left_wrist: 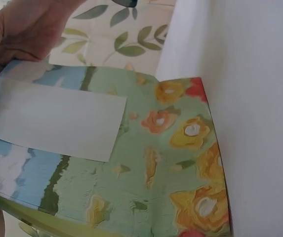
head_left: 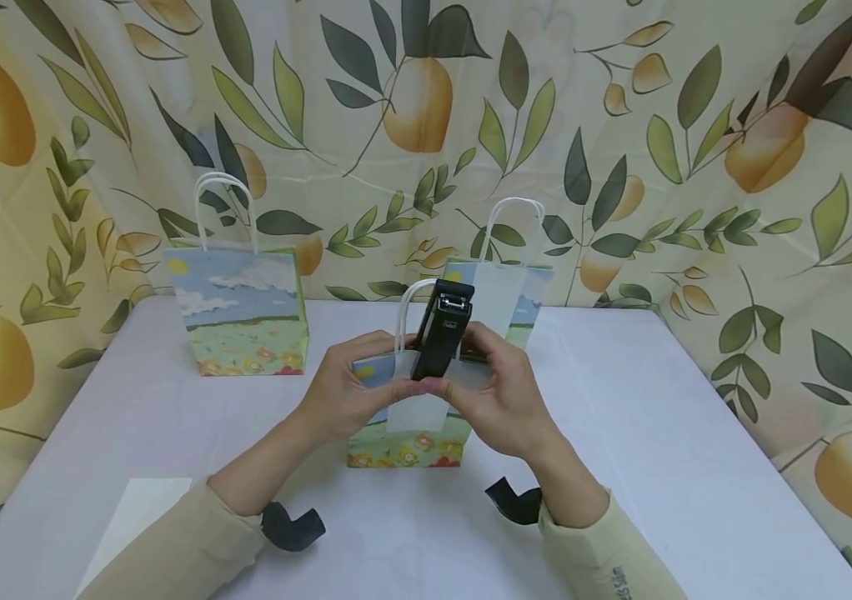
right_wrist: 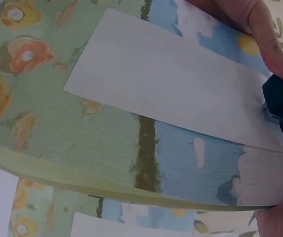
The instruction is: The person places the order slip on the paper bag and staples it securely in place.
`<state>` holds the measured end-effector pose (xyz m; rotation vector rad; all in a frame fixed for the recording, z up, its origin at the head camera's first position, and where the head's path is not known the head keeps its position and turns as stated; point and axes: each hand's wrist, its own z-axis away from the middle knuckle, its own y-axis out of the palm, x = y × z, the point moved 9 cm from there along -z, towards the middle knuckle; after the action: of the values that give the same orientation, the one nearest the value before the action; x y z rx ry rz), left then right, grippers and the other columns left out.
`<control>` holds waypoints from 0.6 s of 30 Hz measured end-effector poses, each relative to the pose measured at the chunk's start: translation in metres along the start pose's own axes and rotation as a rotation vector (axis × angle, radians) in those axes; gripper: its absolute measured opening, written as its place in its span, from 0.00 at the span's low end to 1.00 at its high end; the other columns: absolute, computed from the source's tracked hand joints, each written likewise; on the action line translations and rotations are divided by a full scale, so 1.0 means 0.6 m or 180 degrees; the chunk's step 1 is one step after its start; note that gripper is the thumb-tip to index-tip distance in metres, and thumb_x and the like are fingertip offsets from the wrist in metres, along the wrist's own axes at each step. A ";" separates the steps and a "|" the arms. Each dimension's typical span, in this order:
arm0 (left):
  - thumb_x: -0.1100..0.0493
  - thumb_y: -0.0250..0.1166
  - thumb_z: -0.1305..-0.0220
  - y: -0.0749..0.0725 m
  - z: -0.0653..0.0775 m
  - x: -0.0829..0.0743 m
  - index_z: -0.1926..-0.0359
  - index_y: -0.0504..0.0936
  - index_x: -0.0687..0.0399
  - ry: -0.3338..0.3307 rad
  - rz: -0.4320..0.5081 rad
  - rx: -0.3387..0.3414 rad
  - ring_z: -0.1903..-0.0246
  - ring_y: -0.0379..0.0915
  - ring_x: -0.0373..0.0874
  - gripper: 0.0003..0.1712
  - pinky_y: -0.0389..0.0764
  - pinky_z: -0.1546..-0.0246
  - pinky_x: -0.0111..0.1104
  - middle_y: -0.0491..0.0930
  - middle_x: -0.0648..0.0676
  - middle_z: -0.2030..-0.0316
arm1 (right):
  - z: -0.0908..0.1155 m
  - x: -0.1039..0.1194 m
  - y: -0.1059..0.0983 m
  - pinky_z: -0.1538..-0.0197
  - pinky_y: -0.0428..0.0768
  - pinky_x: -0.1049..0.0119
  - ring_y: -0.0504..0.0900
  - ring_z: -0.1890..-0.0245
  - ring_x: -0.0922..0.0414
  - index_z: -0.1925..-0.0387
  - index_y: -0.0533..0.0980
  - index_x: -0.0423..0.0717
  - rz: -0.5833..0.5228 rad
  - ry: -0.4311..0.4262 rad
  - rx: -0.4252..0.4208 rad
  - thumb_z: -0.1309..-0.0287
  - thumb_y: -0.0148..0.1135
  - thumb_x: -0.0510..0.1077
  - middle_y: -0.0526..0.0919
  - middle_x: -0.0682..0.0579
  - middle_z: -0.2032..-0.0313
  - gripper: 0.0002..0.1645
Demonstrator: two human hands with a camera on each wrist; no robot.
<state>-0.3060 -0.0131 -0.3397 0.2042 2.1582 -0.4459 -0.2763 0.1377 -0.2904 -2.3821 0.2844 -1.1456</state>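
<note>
A black stapler (head_left: 443,329) stands upright at the top edge of a paper gift bag (head_left: 405,451) printed with sky and flowers. My left hand (head_left: 347,385) and right hand (head_left: 504,393) grip the stapler from either side, thumbs meeting at its lower end. Their other fingers reach behind, partly hidden by the bag and stapler. A white paper strip (left_wrist: 62,118) hangs down the bag's front from under the stapler (right_wrist: 282,106). One white rope handle (head_left: 403,312) shows beside the stapler.
Another gift bag (head_left: 246,312) stands at the back left of the white table (head_left: 621,400). A third bag (head_left: 522,325), with a white strip on its front, is behind my right hand. White paper (head_left: 137,508) lies near my left sleeve. A patterned curtain (head_left: 546,108) hangs behind.
</note>
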 end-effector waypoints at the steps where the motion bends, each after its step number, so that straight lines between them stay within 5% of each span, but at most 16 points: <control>1: 0.66 0.76 0.40 0.000 0.000 -0.002 0.37 0.83 0.55 0.0054 -0.0010 -0.0004 0.42 0.80 0.44 0.29 0.72 0.31 0.48 0.87 0.52 0.48 | 0.001 0.000 0.000 0.41 0.78 0.63 0.83 0.50 0.56 0.42 0.78 0.42 -0.0004 0.0008 0.0002 0.49 0.80 0.34 0.87 0.50 0.49 0.32; 18: 0.70 0.75 0.42 0.004 0.004 -0.016 0.39 0.83 0.60 0.0422 -0.0166 -0.0129 0.41 0.81 0.46 0.28 0.75 0.32 0.43 0.87 0.55 0.49 | 0.000 0.000 0.007 0.41 0.80 0.66 0.84 0.51 0.55 0.40 0.76 0.38 0.0001 -0.0102 0.0038 0.47 0.77 0.31 0.87 0.46 0.49 0.32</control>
<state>-0.2981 -0.0115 -0.3340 0.1590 2.3049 -0.4286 -0.2760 0.1342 -0.2922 -2.3875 0.2663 -1.1050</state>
